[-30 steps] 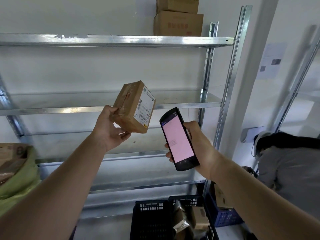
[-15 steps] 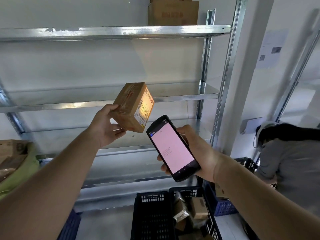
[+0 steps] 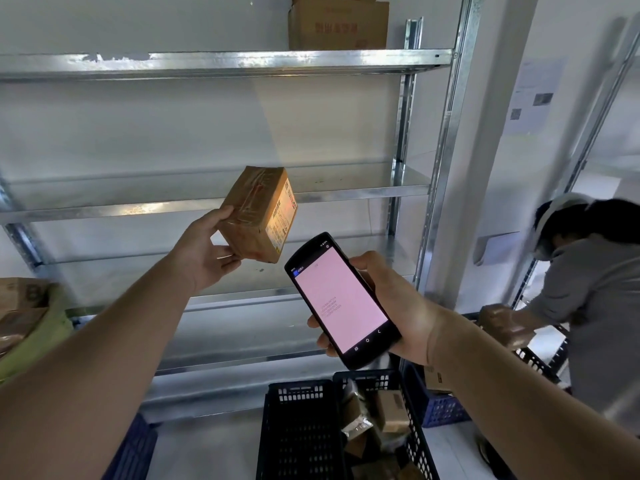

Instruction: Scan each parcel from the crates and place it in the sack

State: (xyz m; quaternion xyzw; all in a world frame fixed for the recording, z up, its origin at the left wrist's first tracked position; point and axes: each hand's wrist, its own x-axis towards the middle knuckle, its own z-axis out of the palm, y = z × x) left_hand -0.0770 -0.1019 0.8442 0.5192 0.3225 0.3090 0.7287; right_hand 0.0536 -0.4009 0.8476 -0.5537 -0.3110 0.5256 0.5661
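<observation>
Parcel (image 3: 256,216), held aloft before the shelving (image 3: 104,211) in the closed left grip (image 3: 207,251), should be steadied with its label (image 3: 282,216) turned squarely to the scanner (image 3: 341,299) clasped just below in the right grip (image 3: 391,306).

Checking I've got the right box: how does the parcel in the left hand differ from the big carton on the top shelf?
The parcel is tilted, gripped by the left hand; the carton sits flat on the top shelf. The parcel is smaller than the carton. The parcel carries a printed shipping label; the carton shows faded red print. Both are brown cardboard.
</observation>
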